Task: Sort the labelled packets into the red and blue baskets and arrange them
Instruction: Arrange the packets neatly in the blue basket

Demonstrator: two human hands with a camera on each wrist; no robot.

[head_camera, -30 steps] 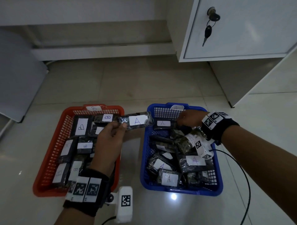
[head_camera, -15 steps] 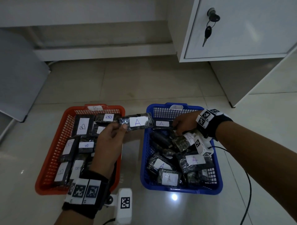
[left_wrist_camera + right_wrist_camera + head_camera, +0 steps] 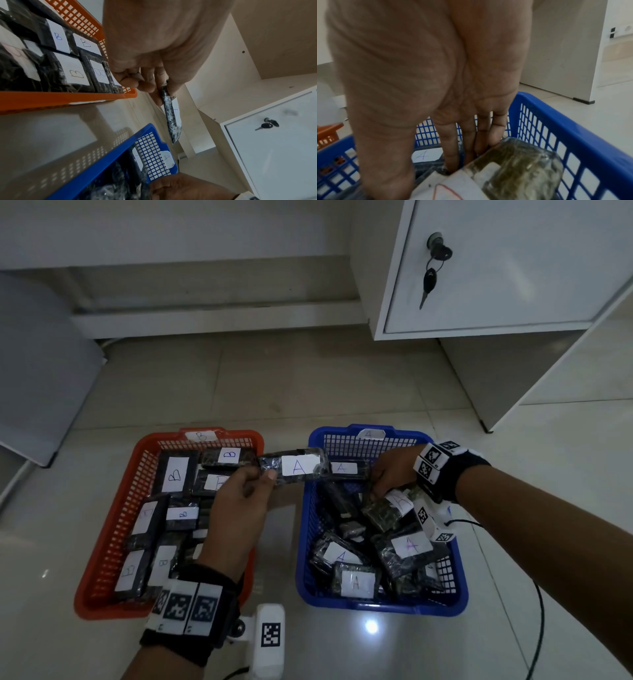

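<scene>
Most packets already lie sorted; left hand pinches an A packet beside the blue basket, right hand straight-fingered, rearranging there.

Both forearms are bare, with no sleeves. Each wrist wears a wide black strap with white blocks printed with black square-code markers; 2 show on the left wrist and 2 on the right wrist. A white camera housing with its own marker juts from the left strap. A similar white housing hangs under the right strap, trailing a thin black cable.
</scene>
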